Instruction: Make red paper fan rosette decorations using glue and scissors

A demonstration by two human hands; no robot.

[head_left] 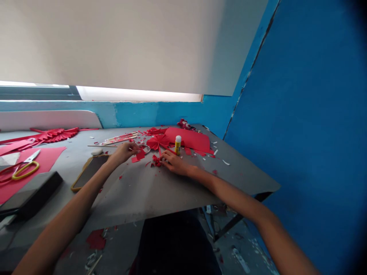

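My left hand [125,152] is over the grey table, its fingertips pinched at a small red paper piece [140,154]. Close beside those fingertips lies a pale ring [145,148], perhaps a tape roll. My right hand [174,163] rests on the table with its fingers curled at a bunch of cut red paper [156,160]; the exact grip is partly hidden. Just beyond it a yellow glue stick [177,145] with a white cap stands upright. A pleated red paper fan [157,141] lies between and beyond the two hands.
A large red sheet [189,139] and paper scraps lie at the back right. Thin sticks [122,138] are behind my left hand. Left of it lie a phone [90,172], a black box [31,195] and scissors [25,168]. A blue wall [301,114] borders the right side.
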